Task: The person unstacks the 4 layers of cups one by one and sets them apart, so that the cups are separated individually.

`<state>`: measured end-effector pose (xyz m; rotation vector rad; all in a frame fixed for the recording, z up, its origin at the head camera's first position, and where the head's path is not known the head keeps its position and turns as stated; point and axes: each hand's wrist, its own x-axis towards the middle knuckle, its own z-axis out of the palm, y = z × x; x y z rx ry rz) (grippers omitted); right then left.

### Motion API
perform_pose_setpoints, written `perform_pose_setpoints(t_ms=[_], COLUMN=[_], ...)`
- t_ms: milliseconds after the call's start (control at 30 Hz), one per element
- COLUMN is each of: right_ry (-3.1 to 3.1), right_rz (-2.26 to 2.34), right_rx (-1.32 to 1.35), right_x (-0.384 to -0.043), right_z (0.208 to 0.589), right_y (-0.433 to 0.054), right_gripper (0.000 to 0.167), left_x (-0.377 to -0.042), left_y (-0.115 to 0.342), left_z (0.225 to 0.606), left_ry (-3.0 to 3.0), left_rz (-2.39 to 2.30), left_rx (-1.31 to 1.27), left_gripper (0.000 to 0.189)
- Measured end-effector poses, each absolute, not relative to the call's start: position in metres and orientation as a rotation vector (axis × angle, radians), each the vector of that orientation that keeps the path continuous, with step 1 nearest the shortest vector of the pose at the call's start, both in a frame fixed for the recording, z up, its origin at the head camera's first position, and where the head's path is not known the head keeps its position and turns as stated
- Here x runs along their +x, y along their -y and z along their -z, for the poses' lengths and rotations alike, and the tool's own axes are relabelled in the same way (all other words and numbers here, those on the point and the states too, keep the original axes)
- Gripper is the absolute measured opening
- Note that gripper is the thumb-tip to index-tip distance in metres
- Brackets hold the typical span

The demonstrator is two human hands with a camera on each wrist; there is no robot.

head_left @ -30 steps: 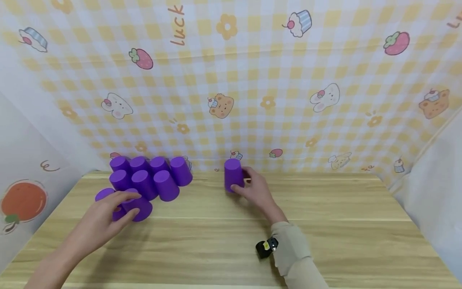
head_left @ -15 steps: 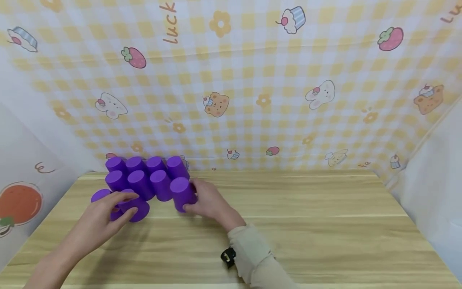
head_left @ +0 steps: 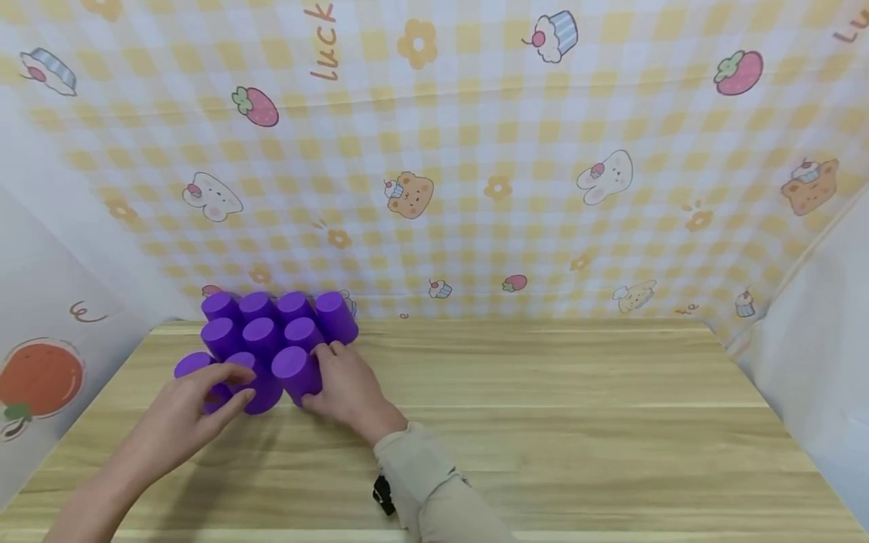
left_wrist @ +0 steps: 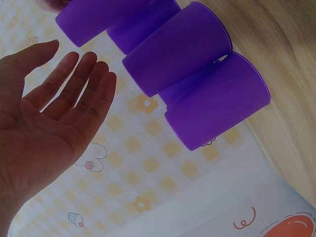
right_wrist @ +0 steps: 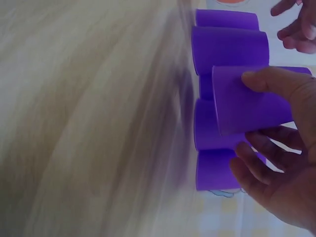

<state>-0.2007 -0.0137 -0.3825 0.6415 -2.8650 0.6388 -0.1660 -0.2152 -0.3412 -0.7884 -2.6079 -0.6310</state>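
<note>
Between the thumb and fingers of my right hand (head_left: 349, 388) is an upside-down purple cup (head_left: 292, 368), at the right end of the front row. In the right wrist view this held cup (right_wrist: 247, 111) is nearer than the cups behind it, and its rim seems off the tabletop. My left hand (head_left: 193, 403) hovers by two front-row purple cups (head_left: 265, 396), partly hiding them. The left wrist view shows the left hand (left_wrist: 59, 113) with loosely bent fingers, apart from the cups (left_wrist: 177, 49) and holding nothing.
Behind the front row, several more upside-down purple cups (head_left: 261, 335) stand close together in two rows on the wooden table (head_left: 543, 437). A yellow checked cloth (head_left: 462, 226) hangs along the table's back edge. White cloth hangs at both sides.
My right hand has carried its cup leftward and nearer, from the table's back middle to the front row beside the other cups. The left hand has stayed almost still.
</note>
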Motion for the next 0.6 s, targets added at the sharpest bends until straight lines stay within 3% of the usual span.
perform_pose_setpoints(t_ms=[333, 600], right_ry=[2.894, 2.933], right_rz=[-0.606, -0.729], right_rx=[0.575, 0.541], right_x=[-0.203, -0.203], right_z=[0.396, 0.406], right_y=[0.025, 0.031], right_gripper=[0.052, 0.056], left_x=[-0.166, -0.164], left_y=[0.215, 0.217], left_z=[0.343, 0.343], left_ry=[2.590, 2.642], left_rz=[0.662, 0.672], left_rx=[-0.813, -0.828], left_gripper=[0.029, 0.024])
